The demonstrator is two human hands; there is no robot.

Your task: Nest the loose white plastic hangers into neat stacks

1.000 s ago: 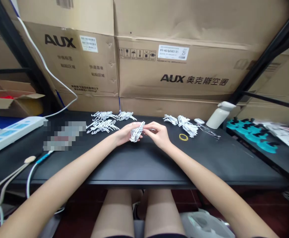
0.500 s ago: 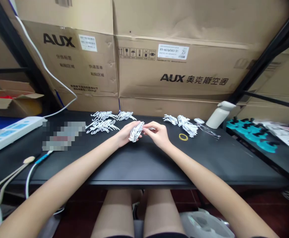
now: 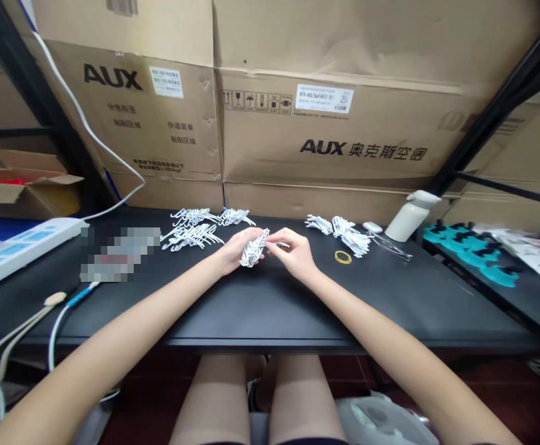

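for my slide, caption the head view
Left hand holding a bunch of thin white pieces, right hand at its edge.

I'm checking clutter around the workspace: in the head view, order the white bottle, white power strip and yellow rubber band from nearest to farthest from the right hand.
From the right hand:
1. Yellow rubber band, just to its right.
2. White bottle, farther right, toward the back.
3. White power strip, at the far left.

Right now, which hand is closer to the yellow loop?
The right hand: it is left of the yellow loop, not touching it. The left hand is farther left, holding white hooked pieces.
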